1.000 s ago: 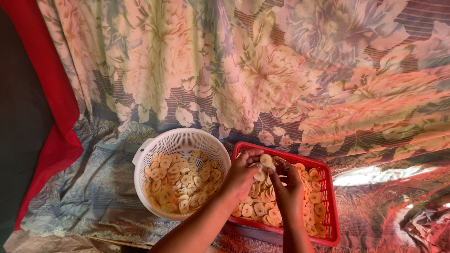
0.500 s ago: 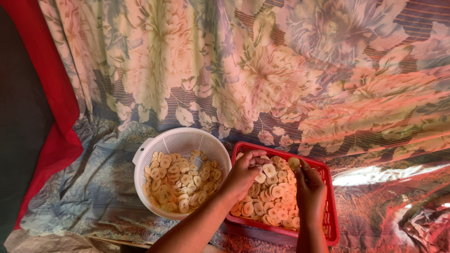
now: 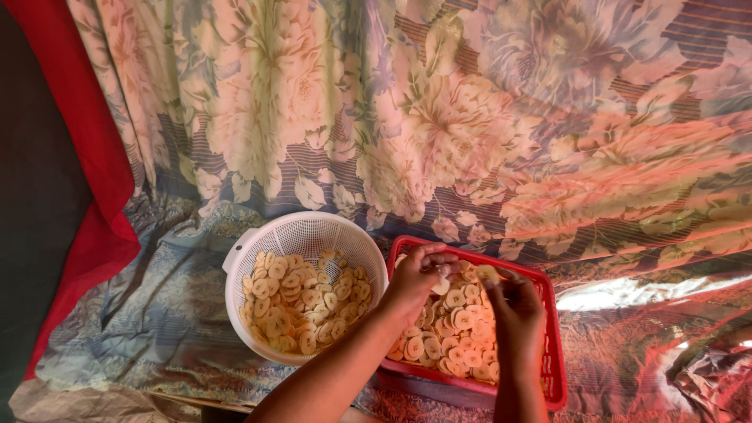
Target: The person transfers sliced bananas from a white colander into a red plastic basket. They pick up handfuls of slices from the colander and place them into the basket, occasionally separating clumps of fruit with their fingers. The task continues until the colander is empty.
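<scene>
A white round colander (image 3: 291,225) holds a heap of pale yellow round fruit slices (image 3: 301,304). Right beside it, a red rectangular plastic basket (image 3: 551,345) holds more of the same slices (image 3: 450,345). Both my hands hover over the red basket. My left hand (image 3: 417,280) has its fingers pinched on a few slices at the basket's far edge. My right hand (image 3: 513,312) is just to its right, fingertips closed on a single slice. My forearms hide part of the basket's near side.
Colander and basket rest on a flowered cloth (image 3: 157,313) that also hangs as a backdrop (image 3: 470,117). A red cloth (image 3: 102,196) runs down the left side. Shiny crumpled sheeting (image 3: 674,345) lies at the right.
My right hand, which had dropped to the basket's right side, has come back up toward my left hand. My left hand has stayed at the far edge with its slices.
</scene>
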